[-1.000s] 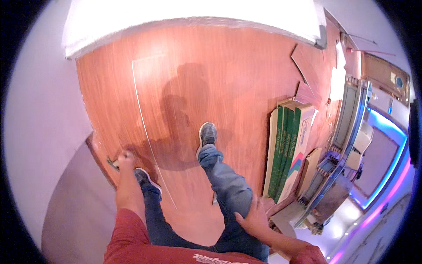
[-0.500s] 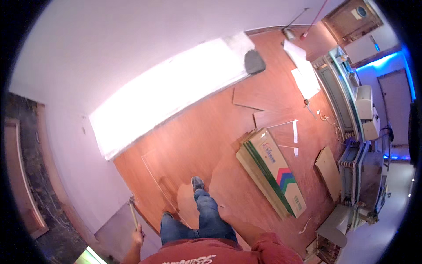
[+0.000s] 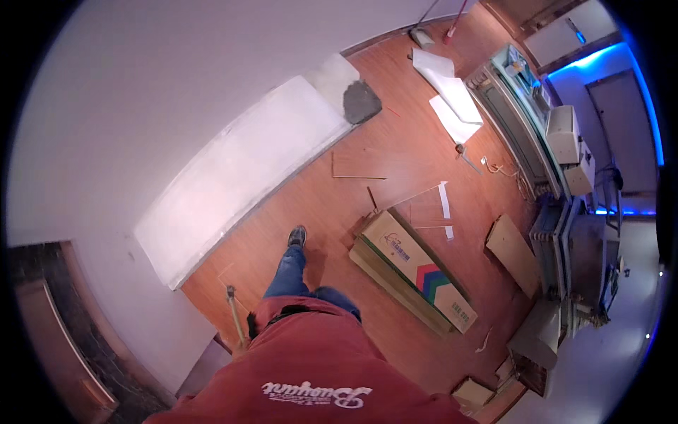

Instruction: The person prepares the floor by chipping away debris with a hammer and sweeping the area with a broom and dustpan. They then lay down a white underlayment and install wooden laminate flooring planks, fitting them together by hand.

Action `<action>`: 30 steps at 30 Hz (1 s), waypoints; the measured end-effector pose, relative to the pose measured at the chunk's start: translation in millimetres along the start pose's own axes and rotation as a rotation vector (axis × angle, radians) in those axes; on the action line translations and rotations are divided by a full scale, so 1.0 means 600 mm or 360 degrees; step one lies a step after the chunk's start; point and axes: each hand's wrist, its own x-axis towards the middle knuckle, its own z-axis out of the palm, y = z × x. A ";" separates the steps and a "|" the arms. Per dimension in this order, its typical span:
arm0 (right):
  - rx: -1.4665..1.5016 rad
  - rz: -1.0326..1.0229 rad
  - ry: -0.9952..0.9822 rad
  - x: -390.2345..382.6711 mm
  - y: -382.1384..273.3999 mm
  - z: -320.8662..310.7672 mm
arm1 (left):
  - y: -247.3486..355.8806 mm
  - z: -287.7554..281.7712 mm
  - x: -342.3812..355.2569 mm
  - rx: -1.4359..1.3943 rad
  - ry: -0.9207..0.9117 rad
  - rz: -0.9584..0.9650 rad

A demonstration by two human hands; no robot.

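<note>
A hammer [image 3: 234,311] with a pale handle hangs head-outward at my left side, above the wood-look floor [image 3: 318,247]. My left hand [image 3: 242,345] is closed on the lower end of its handle, largely hidden beside my red shirt [image 3: 311,360]. My right hand is out of sight. One leg in jeans [image 3: 287,272] reaches forward onto the floor, its grey shoe [image 3: 297,236] pointing away. To the right of that leg lies a stack of long cardboard boxes [image 3: 417,272] with coloured stripes on top.
A white raised slab [image 3: 240,169] runs along the wall, a dark grey patch [image 3: 362,102] at its far end. Loose floor planks [image 3: 359,165], white sheeting [image 3: 455,99] and a brown board [image 3: 513,256] lie about. Cabinets [image 3: 515,127] line the right side.
My body has come forward, and the view has shifted over the floor. The hammer now hangs nearer my legs. My right forearm has gone out of sight, and the slab looks less glaring.
</note>
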 end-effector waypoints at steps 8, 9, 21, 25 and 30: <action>0.0233 0.0082 0.0021 0.098 -0.207 -0.133 | 0.484 -0.008 0.094 0.0065 -0.0206 0.0213; 0.0224 0.0100 0.0008 0.116 -0.218 -0.159 | 0.522 0.008 0.098 0.0068 -0.0216 0.0221; 0.0405 0.0010 0.0153 0.477 -0.526 -0.571 | 1.246 0.150 0.003 -0.0871 -0.0735 0.0123; 0.0407 -0.0044 0.0179 0.616 -0.650 -0.691 | 1.445 0.225 0.038 -0.0311 -0.0710 0.0330; 0.0282 0.0074 0.0140 0.732 -0.766 -0.791 | 1.675 0.314 0.235 -0.0654 -0.0901 0.0065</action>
